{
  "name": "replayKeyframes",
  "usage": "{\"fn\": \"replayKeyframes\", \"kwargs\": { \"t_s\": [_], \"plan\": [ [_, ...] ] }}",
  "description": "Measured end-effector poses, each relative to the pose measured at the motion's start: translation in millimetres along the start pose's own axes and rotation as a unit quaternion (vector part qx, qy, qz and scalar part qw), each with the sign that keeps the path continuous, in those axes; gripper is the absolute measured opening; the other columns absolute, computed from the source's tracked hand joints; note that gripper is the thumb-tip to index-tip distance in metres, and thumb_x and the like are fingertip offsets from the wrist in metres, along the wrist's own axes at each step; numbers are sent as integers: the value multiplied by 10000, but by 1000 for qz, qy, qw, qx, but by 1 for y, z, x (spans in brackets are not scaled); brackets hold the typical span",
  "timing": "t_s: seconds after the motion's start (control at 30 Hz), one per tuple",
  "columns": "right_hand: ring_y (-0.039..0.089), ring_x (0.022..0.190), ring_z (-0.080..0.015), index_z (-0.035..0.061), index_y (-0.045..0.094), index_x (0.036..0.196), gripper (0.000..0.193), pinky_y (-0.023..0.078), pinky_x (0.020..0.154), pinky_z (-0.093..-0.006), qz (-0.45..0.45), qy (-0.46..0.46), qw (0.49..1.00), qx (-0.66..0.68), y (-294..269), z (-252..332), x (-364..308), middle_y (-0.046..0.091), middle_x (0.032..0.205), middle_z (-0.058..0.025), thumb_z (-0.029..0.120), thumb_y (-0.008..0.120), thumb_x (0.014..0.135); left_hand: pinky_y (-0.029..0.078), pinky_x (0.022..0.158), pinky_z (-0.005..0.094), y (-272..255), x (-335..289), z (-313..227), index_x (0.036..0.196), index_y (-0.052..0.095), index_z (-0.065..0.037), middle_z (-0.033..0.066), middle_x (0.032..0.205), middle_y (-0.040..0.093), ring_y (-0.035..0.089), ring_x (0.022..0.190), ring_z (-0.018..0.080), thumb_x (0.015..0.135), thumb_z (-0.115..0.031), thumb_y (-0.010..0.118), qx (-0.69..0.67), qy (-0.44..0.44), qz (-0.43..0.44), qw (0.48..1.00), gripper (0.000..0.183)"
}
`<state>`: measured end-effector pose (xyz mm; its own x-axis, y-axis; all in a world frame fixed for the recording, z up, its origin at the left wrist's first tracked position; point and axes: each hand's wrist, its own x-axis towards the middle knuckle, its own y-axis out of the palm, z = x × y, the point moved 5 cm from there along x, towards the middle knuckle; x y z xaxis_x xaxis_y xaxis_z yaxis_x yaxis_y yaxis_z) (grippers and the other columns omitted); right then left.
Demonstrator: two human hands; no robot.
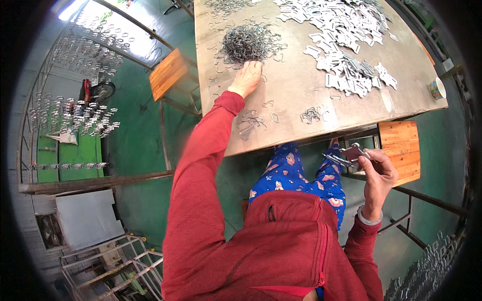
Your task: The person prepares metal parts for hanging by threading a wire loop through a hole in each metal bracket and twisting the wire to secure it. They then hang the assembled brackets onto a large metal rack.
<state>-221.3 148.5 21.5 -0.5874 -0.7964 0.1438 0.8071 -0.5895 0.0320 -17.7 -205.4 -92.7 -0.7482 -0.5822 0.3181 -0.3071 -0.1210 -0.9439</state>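
My left hand (246, 78) reaches out over the wooden table (296, 95), fingertips at the near edge of a heap of bent wire clips (248, 42). Whether a clip is pinched in the fingers cannot be told. My right hand (377, 173) is held below the table's front edge, gripping a small flat metal plate with a wire clip on it (349, 154). A large spread of flat metal plates (346, 30) covers the far right of the table, with a smaller pile (356, 78) nearer.
Loose wire clips (311, 115) lie near the front edge. A small cup (437, 89) stands at the table's right corner. Wooden stools stand at the left (168, 72) and right (400, 148). Racks of hanging metal parts (75, 115) fill the left.
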Motion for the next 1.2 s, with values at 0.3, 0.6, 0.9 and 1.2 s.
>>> {"fn": "replayKeyframes", "kwargs": {
  "t_s": [0.3,0.6,0.9,1.2],
  "plan": [
    [531,680,-68,-20,640,881,141,426,583,-183,10,5,1000,3,6,-2,-6,556,762,-12,-67,672,752,438,807,383,-16,-12,0,977,589,-99,98,943,566,534,940,298,822,-81,553,-119,27,-11,992,160],
    [530,660,-75,-22,631,875,141,429,553,-192,-20,-1,1000,0,-2,-7,-8,555,784,-19,-61,679,749,453,764,386,-2,-42,7,1106,486,-52,157,964,562,551,900,312,799,-29,506,-24,83,-22,996,308],
    [542,661,-87,-10,624,880,134,454,545,-195,-29,3,1000,8,-17,-18,-4,574,817,-52,-48,673,761,460,645,341,-83,-147,-16,855,650,-9,144,779,578,586,698,258,786,-82,574,-143,-275,9,951,126],
    [552,675,-93,-17,628,883,140,463,550,-202,-68,-20,997,-3,-23,-7,-6,587,834,-59,-61,669,756,439,611,381,-54,-150,-33,821,674,7,162,720,542,563,674,301,767,-125,639,-134,-256,-21,957,147]
  ]
}}
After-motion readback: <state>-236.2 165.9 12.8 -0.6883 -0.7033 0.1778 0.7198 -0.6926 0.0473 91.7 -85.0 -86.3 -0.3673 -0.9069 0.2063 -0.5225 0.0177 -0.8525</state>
